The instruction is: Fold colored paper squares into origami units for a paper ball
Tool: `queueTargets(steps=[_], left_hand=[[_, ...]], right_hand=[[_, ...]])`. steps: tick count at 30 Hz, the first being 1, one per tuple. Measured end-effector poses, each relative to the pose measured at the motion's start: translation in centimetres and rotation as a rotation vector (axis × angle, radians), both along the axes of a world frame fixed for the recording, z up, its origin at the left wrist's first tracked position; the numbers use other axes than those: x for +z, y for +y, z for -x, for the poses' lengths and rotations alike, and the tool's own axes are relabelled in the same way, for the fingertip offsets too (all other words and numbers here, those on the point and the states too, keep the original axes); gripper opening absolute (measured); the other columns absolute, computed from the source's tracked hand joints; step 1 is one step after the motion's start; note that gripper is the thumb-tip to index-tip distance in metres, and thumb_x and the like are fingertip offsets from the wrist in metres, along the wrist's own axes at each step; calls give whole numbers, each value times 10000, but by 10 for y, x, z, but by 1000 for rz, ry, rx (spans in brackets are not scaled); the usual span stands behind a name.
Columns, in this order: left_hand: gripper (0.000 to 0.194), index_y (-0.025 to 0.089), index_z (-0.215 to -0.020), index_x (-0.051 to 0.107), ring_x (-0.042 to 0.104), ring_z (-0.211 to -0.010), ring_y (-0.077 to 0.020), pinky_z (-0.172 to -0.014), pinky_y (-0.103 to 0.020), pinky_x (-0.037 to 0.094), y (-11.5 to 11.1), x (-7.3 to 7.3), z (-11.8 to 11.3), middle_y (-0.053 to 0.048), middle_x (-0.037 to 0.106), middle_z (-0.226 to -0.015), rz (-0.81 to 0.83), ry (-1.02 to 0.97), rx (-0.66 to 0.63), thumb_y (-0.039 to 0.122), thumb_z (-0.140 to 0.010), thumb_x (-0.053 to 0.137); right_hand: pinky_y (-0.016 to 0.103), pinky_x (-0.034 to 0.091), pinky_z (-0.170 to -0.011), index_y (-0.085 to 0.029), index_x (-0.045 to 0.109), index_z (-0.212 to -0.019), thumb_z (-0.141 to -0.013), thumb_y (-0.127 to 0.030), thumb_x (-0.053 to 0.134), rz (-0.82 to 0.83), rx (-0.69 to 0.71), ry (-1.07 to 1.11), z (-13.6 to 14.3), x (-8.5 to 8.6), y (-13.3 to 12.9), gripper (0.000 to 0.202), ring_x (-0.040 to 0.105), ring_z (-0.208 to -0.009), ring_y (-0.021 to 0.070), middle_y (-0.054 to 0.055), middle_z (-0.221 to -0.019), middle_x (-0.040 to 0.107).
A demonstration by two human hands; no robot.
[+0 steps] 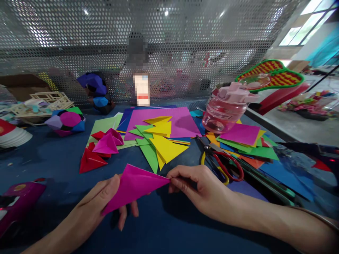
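Between my hands is a folded magenta paper piece (pixel 134 187), held up over the blue table. My left hand (pixel 102 197) grips its wide end, thumb on top and fingers underneath, partly hidden by the paper. The narrow tip is pinched between thumb and forefinger of my right hand (pixel 196 187). Just beyond lie folded yellow pieces (pixel 169 150) and green pieces (pixel 148 153). To the left of these, folded red pieces (pixel 91 160) rest against a pink one (pixel 108 141).
Scissors with red handles (pixel 229 164) and a green-edged cutter (pixel 265 180) lie right of my right hand. A pink bottle (pixel 226 109) stands behind loose coloured sheets (pixel 241 134). At left are a paper ball (pixel 67 121), stacked cups (pixel 16 135) and a magenta object (pixel 22 201). Perforated metal (pixel 180 56) backs the table.
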State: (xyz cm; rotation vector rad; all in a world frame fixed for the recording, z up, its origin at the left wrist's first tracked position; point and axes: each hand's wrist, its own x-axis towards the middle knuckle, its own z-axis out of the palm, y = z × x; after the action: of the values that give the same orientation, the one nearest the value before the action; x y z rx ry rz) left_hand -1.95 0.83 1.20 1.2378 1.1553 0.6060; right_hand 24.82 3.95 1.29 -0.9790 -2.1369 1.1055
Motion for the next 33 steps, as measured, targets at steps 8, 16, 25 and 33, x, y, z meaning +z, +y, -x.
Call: queueTargets(steps=[8,16,25,33], left_hand=[[511,200,-1275,554,604,-544,-140,-492,-207,441,3,-3,-3,-47,716,-759,209,-104,-6,500,-864,601],[643,196,-1303,530,644,-624,-156,-523,-204,456,-1,-7,5,-86,746,-866,145,-180,-29,680,-889,434],[554,180,-1288,529,592,-547,-107,-532,-186,448,1,-2,-4,-17,708,-763,110,-18,-23,526,-865,621],[304,280,-1179,637,662,-1006,-203,-897,-244,501,-10,-6,-12,-24,707,-1112,-448,362,60,376,-895,588]], right_hand=[[189,483,-688,-177,650,-949,-990,-229,468,51,4,26,2,0,-3,193,648,-739,102,5,-817,693],[188,468,-663,-174,625,-858,-973,-218,487,29,-42,-6,3,0,1,185,628,-711,99,-3,-791,688],[199,490,-678,-185,646,-919,-979,-221,487,16,-33,-2,4,-3,-1,174,635,-729,104,0,-819,692],[327,435,-1034,-175,513,-1314,-893,-124,584,-532,74,-58,8,3,-19,429,533,-1189,178,96,-1265,606]])
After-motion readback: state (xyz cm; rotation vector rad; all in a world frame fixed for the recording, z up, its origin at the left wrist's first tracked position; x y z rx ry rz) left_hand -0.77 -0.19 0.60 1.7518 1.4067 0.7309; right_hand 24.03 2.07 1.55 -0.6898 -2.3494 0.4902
